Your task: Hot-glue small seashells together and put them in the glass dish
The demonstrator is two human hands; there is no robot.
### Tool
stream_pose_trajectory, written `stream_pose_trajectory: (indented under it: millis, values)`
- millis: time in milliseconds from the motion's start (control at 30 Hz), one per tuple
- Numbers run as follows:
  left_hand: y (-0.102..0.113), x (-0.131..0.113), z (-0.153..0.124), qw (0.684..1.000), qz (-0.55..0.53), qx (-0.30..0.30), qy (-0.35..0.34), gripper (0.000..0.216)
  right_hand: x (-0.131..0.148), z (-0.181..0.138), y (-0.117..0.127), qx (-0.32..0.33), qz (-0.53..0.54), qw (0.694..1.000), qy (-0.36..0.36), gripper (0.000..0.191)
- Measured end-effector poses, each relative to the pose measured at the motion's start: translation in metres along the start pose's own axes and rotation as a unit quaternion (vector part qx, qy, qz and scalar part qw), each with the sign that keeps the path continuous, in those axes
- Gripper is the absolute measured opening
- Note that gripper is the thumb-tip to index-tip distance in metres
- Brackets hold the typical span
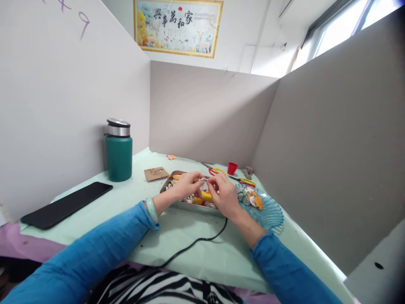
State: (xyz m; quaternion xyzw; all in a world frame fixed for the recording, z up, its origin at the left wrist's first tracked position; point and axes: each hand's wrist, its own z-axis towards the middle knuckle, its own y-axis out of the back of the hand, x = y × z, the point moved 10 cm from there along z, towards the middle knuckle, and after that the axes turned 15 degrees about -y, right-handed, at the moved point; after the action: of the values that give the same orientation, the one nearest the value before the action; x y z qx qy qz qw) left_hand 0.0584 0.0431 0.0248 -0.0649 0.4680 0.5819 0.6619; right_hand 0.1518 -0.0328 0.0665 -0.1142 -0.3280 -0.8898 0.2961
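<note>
Both hands meet over a metal tray (pixel 177 204) of small shells in the middle of the table. My left hand (pixel 186 187) and my right hand (pixel 224 193) are closed in pinches on one small white piece (pixel 204 184) held between them. A yellow tool (pixel 205 197) lies in the tray just under the hands, and a black cord (pixel 196 241) runs from it toward me. A pale green bangle (pixel 152 210) sits on my left wrist.
A blue shell-shaped glass dish (pixel 271 212) with shells stands right of the tray. Behind lie scissors (pixel 215 170), a small red cup (pixel 232 168) and a brown card (pixel 156 173). A green flask (pixel 119 150) and a black slab (pixel 66 204) are at left. Grey partitions enclose the table.
</note>
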Motion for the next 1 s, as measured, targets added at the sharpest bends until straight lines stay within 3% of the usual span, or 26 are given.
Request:
stream_pose_trajectory:
  millis: [700,1000]
  values:
    - [-0.007,0.002,0.0,0.999,-0.025,0.023,-0.008,0.031,-0.011,0.002,-0.001,-0.004,0.006,0.999,-0.047,0.007]
    - [-0.008,-0.001,-0.001,0.997,-0.074,0.011,0.002,0.032,-0.004,-0.001,0.001,-0.019,-0.02,0.999,-0.017,0.01]
